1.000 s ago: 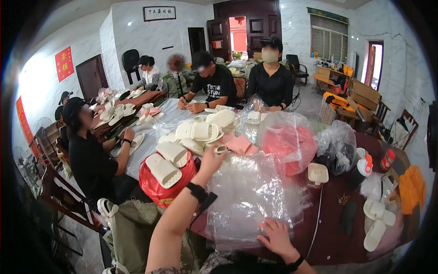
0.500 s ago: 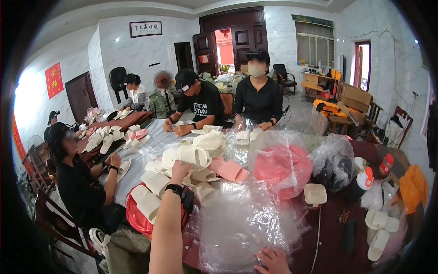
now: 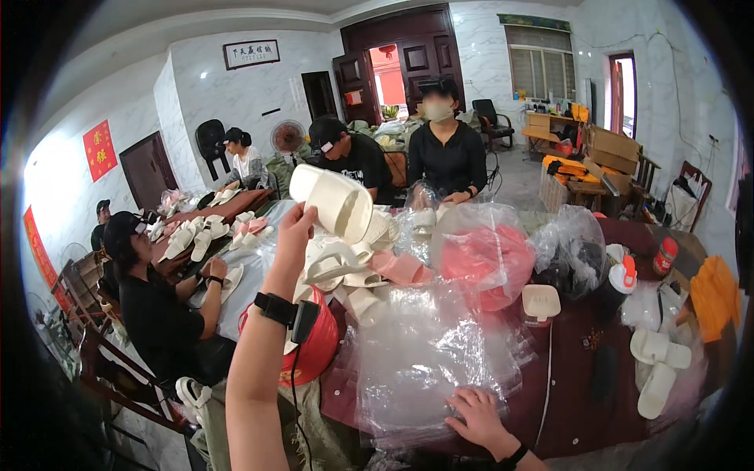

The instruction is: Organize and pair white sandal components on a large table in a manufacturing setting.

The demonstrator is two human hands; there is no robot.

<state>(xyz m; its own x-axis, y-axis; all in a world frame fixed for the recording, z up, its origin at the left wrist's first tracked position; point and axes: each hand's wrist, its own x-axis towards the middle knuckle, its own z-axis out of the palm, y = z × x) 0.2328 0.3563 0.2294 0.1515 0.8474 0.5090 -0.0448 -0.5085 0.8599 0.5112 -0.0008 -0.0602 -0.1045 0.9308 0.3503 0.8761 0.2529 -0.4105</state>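
My left hand (image 3: 295, 229) is raised above the heap and grips a cream slide slipper (image 3: 351, 210) by its edge, with the fingers partly behind it. Below the slipper lies a pile of cream slippers (image 3: 334, 261), with a pink slipper (image 3: 402, 268) at its right side. My right hand (image 3: 479, 418) rests with fingers spread on the lower right part of a stack of clear plastic bags (image 3: 416, 357). The bags lie flat on the dark red table cover (image 3: 573, 408).
A red bag (image 3: 318, 345) stands at the table's left edge. Beyond the stack are a clear bag of pink material (image 3: 487, 263), a lidded container (image 3: 541, 303) and a tumbler (image 3: 616, 284). Cream slippers (image 3: 658, 369) lie at right. Several people sit around the table, one person (image 3: 448, 153) opposite.
My left hand has lifted a cream slipper up off the pile. My right hand stays on the plastic bags, with more of its wrist in sight. The view has shifted slightly.
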